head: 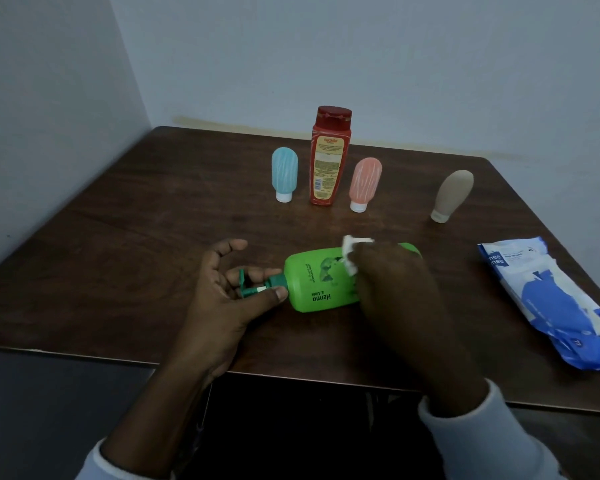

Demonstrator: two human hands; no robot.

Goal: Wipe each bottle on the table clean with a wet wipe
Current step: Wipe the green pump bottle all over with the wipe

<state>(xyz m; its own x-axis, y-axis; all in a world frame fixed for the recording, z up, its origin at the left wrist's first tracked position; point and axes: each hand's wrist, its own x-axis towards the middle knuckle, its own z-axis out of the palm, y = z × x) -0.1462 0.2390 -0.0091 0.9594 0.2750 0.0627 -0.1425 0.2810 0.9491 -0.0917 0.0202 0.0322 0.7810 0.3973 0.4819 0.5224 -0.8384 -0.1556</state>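
Note:
A green pump bottle point(317, 278) lies on its side on the dark wooden table point(136, 237), pump end to the left. My left hand point(229, 292) pinches the pump neck between thumb and fingers. My right hand point(392, 285) holds a crumpled white wet wipe point(352, 252) against the bottle's upper side and covers much of the bottle's right half. Behind them stand a blue squeeze bottle point(284, 174), a tall red bottle point(329, 157), a pink squeeze bottle point(364, 183) and a tan squeeze bottle point(452, 195); the squeeze bottles rest cap down.
A blue and white wet wipe pack point(551, 303) lies at the table's right edge. Pale walls close off the back and left sides. The table's front edge runs just below my wrists.

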